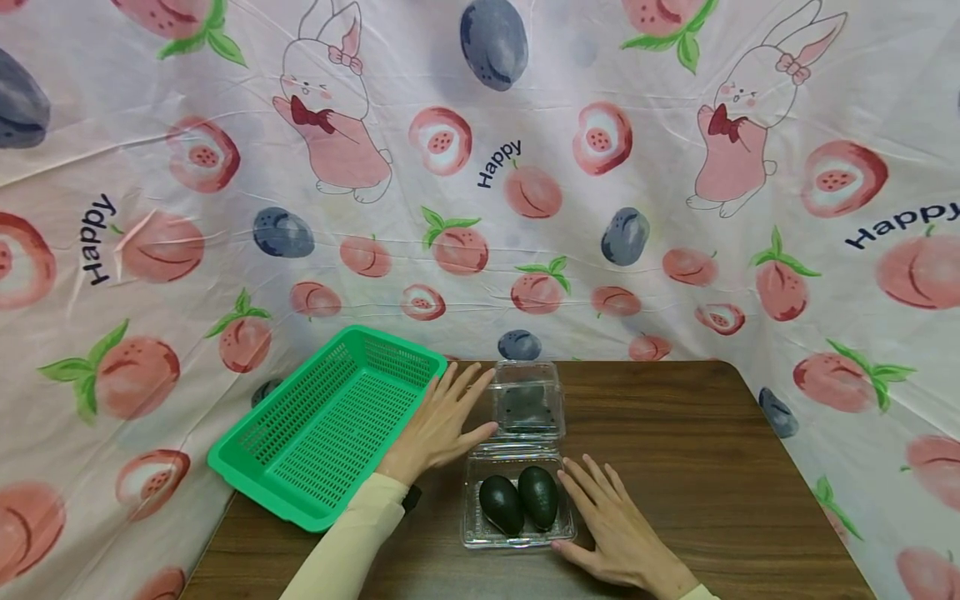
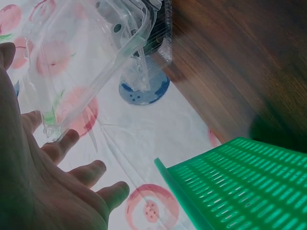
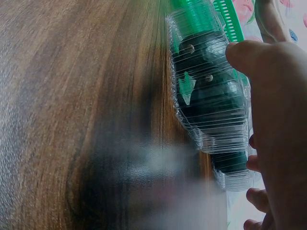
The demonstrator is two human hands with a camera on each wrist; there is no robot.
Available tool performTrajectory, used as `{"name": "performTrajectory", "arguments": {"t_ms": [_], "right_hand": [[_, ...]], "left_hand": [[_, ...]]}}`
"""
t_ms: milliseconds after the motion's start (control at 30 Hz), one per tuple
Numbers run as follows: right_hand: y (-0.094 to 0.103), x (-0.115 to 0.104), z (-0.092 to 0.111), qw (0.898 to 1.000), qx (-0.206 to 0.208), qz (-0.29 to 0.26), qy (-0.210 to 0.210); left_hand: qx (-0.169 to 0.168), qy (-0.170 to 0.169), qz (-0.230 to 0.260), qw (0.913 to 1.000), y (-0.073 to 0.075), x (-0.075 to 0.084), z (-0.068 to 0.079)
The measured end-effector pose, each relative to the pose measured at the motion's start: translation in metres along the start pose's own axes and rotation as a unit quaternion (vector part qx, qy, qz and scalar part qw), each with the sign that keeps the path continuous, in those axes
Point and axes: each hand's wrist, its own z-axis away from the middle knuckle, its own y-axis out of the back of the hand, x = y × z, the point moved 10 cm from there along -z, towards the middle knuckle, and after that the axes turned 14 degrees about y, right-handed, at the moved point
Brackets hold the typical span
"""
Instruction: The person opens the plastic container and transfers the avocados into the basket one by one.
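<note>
A clear plastic clamshell container stands unfolded on the table. Two dark green avocados lie side by side in its near half, and the hinged lid extends behind, with a dark patch showing in it. My left hand reaches to the lid's left side, fingers spread and straight; in the left wrist view its fingertips are right at the lid's edge. My right hand is at the near half's right side, fingers extended, the thumb close beside the container's wall in the right wrist view.
A green slotted plastic basket sits at the table's left, close to my left forearm. The brown wooden table extends to the right. A fruit-and-rabbit printed cloth hangs behind and along both sides.
</note>
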Motion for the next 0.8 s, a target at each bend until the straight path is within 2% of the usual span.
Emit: {"name": "performTrajectory", "arguments": {"t_ms": [500,800], "right_hand": [[0.0002,-0.0003,0.0013,1.000,-0.004,-0.005,-0.004],[0.0030,-0.0006,0.0001,1.000,0.000,-0.001,-0.005]], "left_hand": [[-0.027,0.020,-0.007,0.9994,-0.0085,-0.0044,-0.0054],[-0.018,0.018,-0.006,0.9997,-0.0082,-0.0058,-0.0083]]}}
